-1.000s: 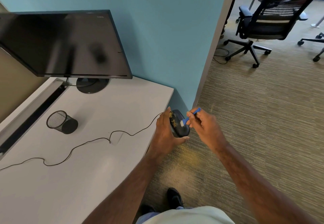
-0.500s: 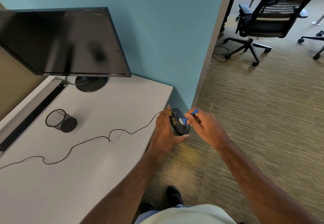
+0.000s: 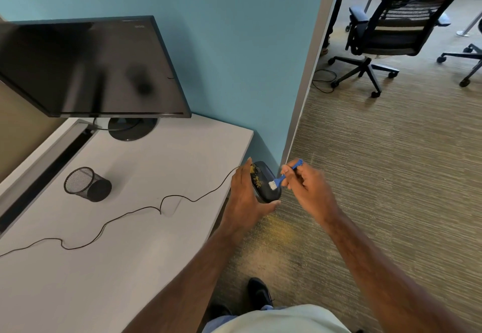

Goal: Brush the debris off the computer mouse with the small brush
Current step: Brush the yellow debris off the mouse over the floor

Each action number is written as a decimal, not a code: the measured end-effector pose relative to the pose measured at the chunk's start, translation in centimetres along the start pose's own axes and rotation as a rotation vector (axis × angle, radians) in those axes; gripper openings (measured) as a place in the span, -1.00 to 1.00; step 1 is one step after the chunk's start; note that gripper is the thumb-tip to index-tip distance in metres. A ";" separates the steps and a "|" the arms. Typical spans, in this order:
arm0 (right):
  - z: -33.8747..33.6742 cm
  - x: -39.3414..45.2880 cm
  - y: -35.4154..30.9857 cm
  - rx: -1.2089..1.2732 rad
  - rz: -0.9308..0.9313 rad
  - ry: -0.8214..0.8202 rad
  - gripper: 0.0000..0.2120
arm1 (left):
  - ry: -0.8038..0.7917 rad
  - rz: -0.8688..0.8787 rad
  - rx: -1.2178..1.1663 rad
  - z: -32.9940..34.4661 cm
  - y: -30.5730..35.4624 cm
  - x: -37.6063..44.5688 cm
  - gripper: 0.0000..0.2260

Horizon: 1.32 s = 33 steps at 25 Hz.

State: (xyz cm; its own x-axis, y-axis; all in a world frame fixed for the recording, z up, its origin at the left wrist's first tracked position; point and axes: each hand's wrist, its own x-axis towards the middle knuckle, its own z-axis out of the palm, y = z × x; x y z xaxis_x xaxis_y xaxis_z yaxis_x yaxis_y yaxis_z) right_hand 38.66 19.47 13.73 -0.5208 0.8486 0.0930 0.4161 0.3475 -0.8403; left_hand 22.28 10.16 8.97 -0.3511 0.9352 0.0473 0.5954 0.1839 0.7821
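Head view: left hand [image 3: 245, 197] grips mouse [image 3: 266, 182]; right hand [image 3: 307, 189] pinches brush [image 3: 283, 177].

the computer mouse [image 3: 266, 185] has a glossy black plastic shell, speckled with gritty yellow debris [image 3: 256, 178]. the small brush [image 3: 283, 176] has a smooth blue plastic handle and pale bristles. the bench [image 3: 109, 228] top is a smooth, matt, off-white laminate. the pen cup [image 3: 87, 184] is black wire mesh. the monitor [image 3: 86, 66] has a dark glossy screen in a matt black frame. the floor [image 3: 391, 176] is rough, ribbed carpet.
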 end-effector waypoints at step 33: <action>0.3 1.3 0.2 0.237 0.069 0.096 -0.77 | -0.019 -0.037 -0.003 -0.2 0.4 0.5 0.10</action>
State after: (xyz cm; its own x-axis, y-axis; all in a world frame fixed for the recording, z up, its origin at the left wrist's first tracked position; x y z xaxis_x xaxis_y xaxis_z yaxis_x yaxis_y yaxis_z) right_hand 37.83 20.55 13.53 -0.4195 0.9049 0.0715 0.2561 0.1936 -0.9471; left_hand 22.18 10.61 9.44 -0.3587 0.9334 0.0066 0.5803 0.2175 0.7848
